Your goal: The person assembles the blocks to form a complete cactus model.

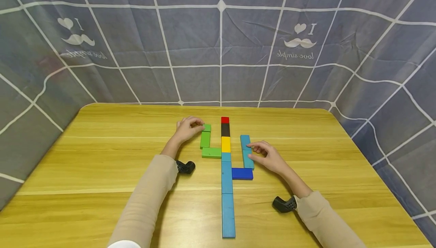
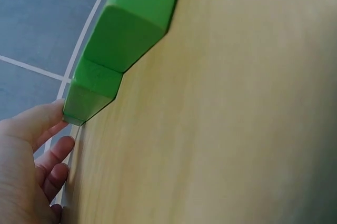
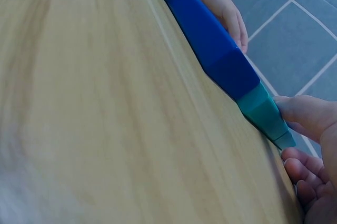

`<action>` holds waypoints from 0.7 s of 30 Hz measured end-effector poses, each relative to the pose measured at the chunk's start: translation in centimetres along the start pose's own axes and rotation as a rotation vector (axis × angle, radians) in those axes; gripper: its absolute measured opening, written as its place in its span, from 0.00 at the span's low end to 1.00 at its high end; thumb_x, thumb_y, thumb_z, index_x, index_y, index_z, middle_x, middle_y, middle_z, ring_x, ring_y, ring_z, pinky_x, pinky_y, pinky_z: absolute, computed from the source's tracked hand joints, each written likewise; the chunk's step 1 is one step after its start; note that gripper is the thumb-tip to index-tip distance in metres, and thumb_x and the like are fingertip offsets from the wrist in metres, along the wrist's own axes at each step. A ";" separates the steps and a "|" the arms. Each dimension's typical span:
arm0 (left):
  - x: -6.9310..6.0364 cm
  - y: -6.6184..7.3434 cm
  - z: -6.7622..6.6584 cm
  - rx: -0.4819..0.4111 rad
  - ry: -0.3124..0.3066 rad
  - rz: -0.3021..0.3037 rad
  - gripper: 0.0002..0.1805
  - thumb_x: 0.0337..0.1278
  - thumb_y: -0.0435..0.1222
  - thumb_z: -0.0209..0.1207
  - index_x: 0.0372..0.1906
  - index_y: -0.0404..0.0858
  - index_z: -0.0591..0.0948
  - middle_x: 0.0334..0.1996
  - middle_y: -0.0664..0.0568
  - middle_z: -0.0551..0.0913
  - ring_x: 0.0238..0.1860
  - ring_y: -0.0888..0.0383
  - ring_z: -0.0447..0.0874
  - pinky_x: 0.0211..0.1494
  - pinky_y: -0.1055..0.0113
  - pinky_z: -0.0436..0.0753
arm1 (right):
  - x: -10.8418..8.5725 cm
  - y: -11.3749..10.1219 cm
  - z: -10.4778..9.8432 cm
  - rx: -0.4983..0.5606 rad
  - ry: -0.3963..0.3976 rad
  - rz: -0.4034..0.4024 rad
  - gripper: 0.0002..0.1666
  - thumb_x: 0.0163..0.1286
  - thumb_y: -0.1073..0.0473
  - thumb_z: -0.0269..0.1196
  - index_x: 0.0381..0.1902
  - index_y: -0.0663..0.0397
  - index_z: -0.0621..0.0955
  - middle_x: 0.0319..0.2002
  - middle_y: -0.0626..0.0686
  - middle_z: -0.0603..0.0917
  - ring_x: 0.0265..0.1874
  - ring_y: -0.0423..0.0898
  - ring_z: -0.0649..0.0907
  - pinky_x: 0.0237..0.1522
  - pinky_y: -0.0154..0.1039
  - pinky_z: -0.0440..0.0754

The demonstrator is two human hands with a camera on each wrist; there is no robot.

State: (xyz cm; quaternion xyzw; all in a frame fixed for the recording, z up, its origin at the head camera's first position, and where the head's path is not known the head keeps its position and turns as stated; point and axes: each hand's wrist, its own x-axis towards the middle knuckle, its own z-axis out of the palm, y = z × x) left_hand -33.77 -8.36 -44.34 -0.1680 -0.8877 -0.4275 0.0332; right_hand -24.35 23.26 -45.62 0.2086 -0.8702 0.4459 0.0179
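Observation:
My left hand (image 1: 187,128) is at the far end of a green row, its thumb and index finger pinching a small green block (image 1: 207,127). In the left wrist view the thumb meets that block's end, while the other fingers curl loosely below. Two longer green blocks, one upright (image 1: 205,140) and one crosswise (image 1: 211,152), join it to the middle column. My right hand (image 1: 269,156) touches two light blue blocks, the index finger at the far one (image 1: 245,141) and the thumb at the near one (image 1: 248,159). A dark blue block (image 1: 242,174) links them to the column.
The middle column runs from a red block (image 1: 225,120) through black (image 1: 225,129) and yellow (image 1: 226,144) to light blue blocks (image 1: 228,214). All lie flat on the wooden table (image 1: 102,172). A grey curtain (image 1: 190,44) hangs behind the table and along its sides.

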 end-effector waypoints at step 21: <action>-0.1 -0.3 0.2 -0.015 0.000 0.026 0.12 0.55 0.39 0.59 0.42 0.38 0.81 0.42 0.47 0.79 0.42 0.50 0.71 0.56 0.50 0.50 | -0.2 0.0 0.0 -0.001 0.007 -0.003 0.19 0.59 0.60 0.64 0.49 0.55 0.79 0.36 0.52 0.76 0.35 0.47 0.72 0.37 0.35 0.70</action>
